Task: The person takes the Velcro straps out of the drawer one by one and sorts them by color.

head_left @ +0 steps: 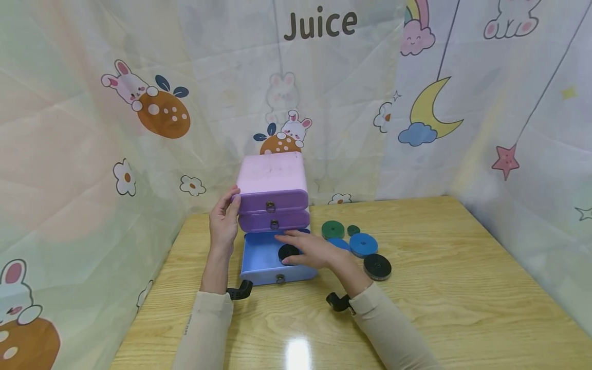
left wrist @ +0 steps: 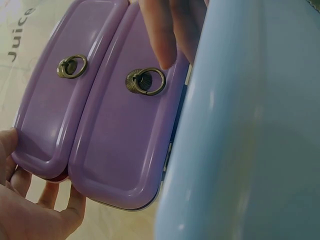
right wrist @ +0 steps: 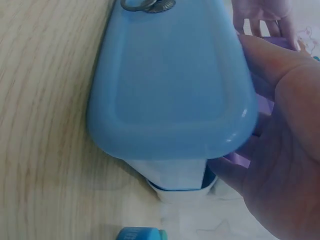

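A small cabinet [head_left: 273, 172] has a pink top, two purple drawers [head_left: 274, 221] with ring pulls, and a blue bottom drawer [head_left: 261, 257] pulled out. My left hand [head_left: 224, 221] rests against the cabinet's left side, with the thumb at the front corner of the upper purple drawer. Over the blue drawer reaches my right hand [head_left: 314, 250], its fingers extended. A black disc [head_left: 288, 253] lies in that drawer, between thumb and fingers in the head view. In the right wrist view the blue drawer front [right wrist: 175, 85] hides the fingertips.
Right of the cabinet, on the wooden table [head_left: 439, 288], lie a green disc [head_left: 333, 229], a smaller green disc [head_left: 353, 230], blue discs [head_left: 363, 244] and another black disc [head_left: 377, 266]. A printed cloth [head_left: 342, 154] hangs close behind the cabinet.
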A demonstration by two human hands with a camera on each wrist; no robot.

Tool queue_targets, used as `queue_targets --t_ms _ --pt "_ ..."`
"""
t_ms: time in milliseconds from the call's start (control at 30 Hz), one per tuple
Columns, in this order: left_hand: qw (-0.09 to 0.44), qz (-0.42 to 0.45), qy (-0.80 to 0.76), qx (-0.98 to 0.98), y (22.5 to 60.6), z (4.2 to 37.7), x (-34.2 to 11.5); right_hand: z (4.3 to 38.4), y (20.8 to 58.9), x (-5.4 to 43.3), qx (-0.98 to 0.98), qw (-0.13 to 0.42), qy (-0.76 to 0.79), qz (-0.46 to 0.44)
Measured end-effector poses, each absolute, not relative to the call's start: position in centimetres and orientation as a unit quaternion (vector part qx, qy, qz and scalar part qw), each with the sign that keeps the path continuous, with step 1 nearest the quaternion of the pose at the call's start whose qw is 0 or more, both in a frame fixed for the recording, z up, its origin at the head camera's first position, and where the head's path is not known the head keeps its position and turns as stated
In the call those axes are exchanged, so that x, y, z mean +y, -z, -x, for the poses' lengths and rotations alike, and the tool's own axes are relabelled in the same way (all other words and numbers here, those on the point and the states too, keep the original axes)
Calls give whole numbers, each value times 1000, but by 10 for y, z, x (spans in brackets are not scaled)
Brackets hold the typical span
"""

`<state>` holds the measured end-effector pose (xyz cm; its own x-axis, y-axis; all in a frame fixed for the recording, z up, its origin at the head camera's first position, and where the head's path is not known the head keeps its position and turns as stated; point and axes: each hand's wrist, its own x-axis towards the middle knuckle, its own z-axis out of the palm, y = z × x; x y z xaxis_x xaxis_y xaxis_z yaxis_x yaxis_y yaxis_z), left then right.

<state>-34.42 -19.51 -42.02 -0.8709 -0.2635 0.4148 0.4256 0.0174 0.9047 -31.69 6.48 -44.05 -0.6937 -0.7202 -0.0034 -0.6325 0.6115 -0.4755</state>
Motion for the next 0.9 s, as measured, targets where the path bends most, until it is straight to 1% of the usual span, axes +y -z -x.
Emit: queue_targets --t_ms 233,633,800,900 --pt "248 57 697 -670 420 344 -195 323 450 62 899 77 205 379" --pt "254 57 691 -675 421 345 -195 328 460 53 925 20 186 331" --pt "252 54 690 -676 420 344 -195 326 460 53 922 13 181 342" --pt "250 53 687 -680 420 343 -194 326 460 54 920 18 180 347"
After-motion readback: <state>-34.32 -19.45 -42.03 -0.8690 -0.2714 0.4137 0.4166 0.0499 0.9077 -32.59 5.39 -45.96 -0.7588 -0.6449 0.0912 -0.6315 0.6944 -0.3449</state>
